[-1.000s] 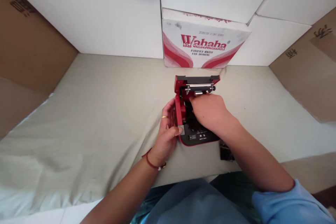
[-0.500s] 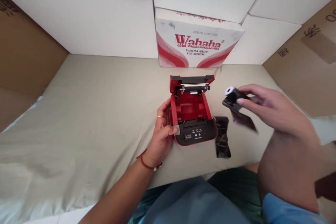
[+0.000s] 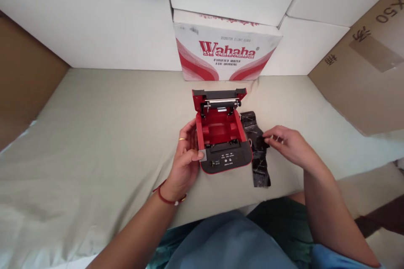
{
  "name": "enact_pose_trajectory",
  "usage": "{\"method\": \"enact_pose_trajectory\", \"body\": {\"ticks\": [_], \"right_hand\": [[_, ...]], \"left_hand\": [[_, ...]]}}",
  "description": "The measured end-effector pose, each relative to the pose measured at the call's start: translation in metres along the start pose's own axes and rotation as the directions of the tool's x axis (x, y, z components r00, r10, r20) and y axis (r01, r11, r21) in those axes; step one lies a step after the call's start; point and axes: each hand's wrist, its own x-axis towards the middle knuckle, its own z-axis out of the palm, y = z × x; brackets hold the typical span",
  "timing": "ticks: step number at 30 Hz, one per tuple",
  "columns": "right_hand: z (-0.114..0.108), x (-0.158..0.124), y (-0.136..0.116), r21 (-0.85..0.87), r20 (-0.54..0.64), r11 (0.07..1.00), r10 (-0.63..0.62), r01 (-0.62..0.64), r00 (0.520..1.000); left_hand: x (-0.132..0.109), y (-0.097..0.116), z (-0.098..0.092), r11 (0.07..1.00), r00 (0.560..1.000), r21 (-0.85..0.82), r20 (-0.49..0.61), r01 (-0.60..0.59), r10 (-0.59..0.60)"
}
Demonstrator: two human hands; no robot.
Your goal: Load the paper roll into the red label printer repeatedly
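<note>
A red and black label printer [image 3: 224,151] rests on the cloth with its lid [image 3: 219,100] raised, its red inner bay showing bare. My left hand [image 3: 186,159] grips the printer's left side, thumb on the grey corner of the front panel and fingers along the red wall. Right of the printer lies crinkled, shiny black wrapping [image 3: 260,168], stretching from beside the bay down past the front panel. At its right edge my right hand [image 3: 285,145] is closed in a pinch on the black wrapping. A small pale ring shows between wrapping and printer; I cannot make out what it belongs to.
Behind the printer stands a white and red Wahaha water carton [image 3: 227,52] against stacked white boxes [image 3: 116,21]. Brown cardboard boxes flank the surface, one on the right [image 3: 362,80] and one on the left [image 3: 28,80]. A beige cloth [image 3: 104,126] covers the surface.
My right hand has come down and left, from holding up a black-wrapped roll with a white end to pinching black wrapping beside the printer. My left hand keeps its grip on the printer.
</note>
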Motion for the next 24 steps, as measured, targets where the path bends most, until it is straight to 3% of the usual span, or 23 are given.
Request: {"method": "enact_pose_trajectory", "body": {"ticks": [2, 6, 9, 15, 19, 21, 24], "right_hand": [[0.006, -0.018, 0.011, -0.014, 0.000, 1.000, 0.018, -0.018, 1.000], [0.014, -0.040, 0.038, -0.067, -0.116, 0.991, 0.106, -0.114, 0.988], [0.015, -0.041, 0.045, -0.055, -0.049, 0.996, 0.066, -0.068, 0.997], [0.028, -0.019, 0.019, 0.052, 0.092, 0.997, -0.054, 0.050, 0.994], [0.039, -0.018, -0.002, 0.021, 0.187, 0.999, -0.052, 0.049, 0.981], [0.026, -0.030, -0.011, -0.019, 0.242, 0.999, -0.032, 0.038, 0.970], [-0.023, -0.051, -0.028, 0.067, 0.426, 0.992, -0.125, 0.106, 0.896]], "left_hand": [[0.000, 0.000, -0.001, 1.000, 1.000, 0.006, 0.004, -0.008, 0.007], [0.001, 0.003, 0.000, 1.000, 1.000, 0.002, 0.013, -0.007, 0.007], [0.001, 0.005, 0.003, 1.000, 1.000, -0.017, -0.002, 0.002, -0.002], [0.001, 0.006, 0.005, 0.998, 0.999, -0.059, -0.042, 0.011, -0.013], [0.001, 0.004, 0.005, 0.999, 0.999, -0.052, -0.032, 0.002, -0.004], [0.000, 0.002, 0.005, 0.998, 0.999, -0.050, -0.045, -0.024, 0.021], [-0.001, -0.003, 0.006, 0.998, 0.996, -0.045, -0.078, -0.054, 0.050]]}}
